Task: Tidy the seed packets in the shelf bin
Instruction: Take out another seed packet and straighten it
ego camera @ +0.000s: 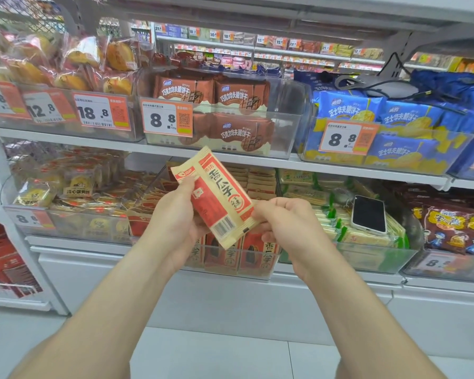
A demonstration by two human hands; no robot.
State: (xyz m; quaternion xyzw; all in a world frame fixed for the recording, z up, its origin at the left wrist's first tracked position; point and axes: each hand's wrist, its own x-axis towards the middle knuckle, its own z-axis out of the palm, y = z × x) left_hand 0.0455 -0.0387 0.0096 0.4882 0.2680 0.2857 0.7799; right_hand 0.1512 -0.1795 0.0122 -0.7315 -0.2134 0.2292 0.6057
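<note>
Grip is shared between both hands at the near end of the scene. The seed packet (216, 198) is held up, tilted, in front of the lower shelf. The left hand (175, 222) is wrapped round its left edge, thumb laid on the printed face and fingers behind, while its lower right corner is pinched by the curled fingers of the right hand (288, 225). Such a two-handed hold is judged to serve for flattening or turning the packet so that it can be slotted back facing the same way as the rest. The packet is a flat, glossy pouch, cream with a red panel, large dark characters and a barcode near the lower end; its crimped ends look stiff. Directly beyond and below it, the shelf bin (230, 274), of clear hard plastic, is filled with like packets (257, 250) stood upright at the front, and others are seen lying flat in stacks farther back. In the next bin to the right a phone (368, 214) is laid face up on green-edged packs, presumably parked there to free the hands. On the shelf above, brown wafer packs (214, 91) and blue wafer packs (367, 108) are stacked in similar clear bins behind orange-and-white price tags (167, 119). Farther off, another aisle's shelving is glimpsed, too blurred to be read.
</note>
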